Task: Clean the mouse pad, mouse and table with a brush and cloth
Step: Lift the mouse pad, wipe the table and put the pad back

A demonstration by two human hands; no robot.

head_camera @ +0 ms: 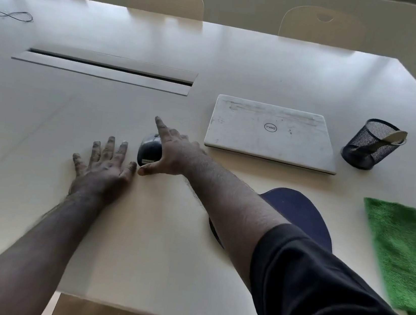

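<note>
On the pale desk (165,231), the green cloth (401,251) lies at the right edge, its long axis running near to far, the dark mouse pad (297,211) sits partly under the right forearm, and the mouse (149,149) points away, with the right hand (173,152) over it, fingers spread and not clearly gripping, and the left hand (102,170) flat and splayed beside it.

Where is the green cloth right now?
In the head view, the green cloth lies flat near the table's right edge, beside the blue mouse pad and nearer the person than the mesh pen holder.
</note>
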